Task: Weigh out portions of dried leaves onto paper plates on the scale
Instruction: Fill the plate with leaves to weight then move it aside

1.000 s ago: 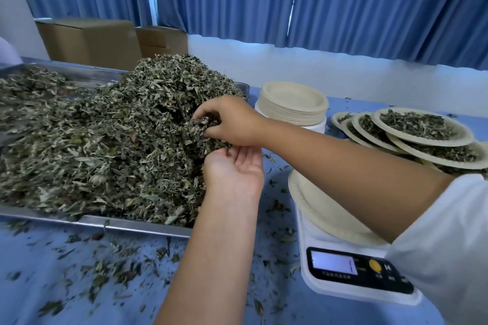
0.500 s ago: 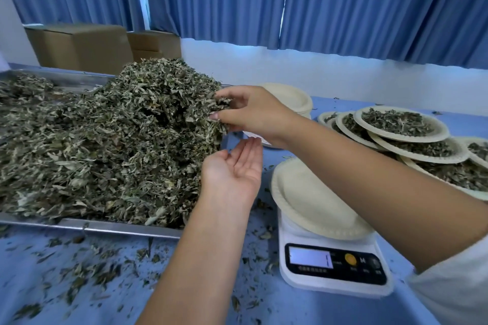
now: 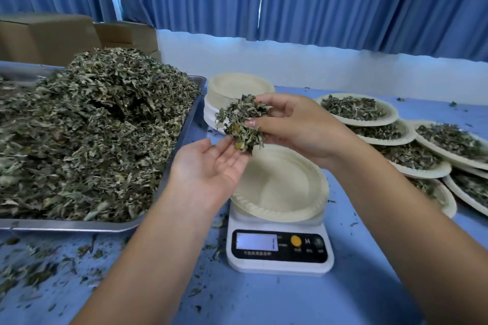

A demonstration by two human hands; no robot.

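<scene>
on the blue table (image 3: 264,298), the steel tray (image 3: 66,225) at the left holds a big heap of dried leaves (image 3: 92,126), so plenty is left to portion. at the right, several filled plates (image 3: 367,122) lie overlapped, done as i judge it. a stack of empty plates (image 3: 237,84) waits at the far side. the scale (image 3: 277,264) near me bears an empty paper plate (image 3: 280,185), so this portion is not begun. my right hand (image 3: 295,126) pinches a clump of leaves (image 3: 243,124) above the plate's far edge. my left hand (image 3: 211,166) lies flat, palm up, just under it. half a second ago the right hand was at the heap; it has since carried the clump across.
</scene>
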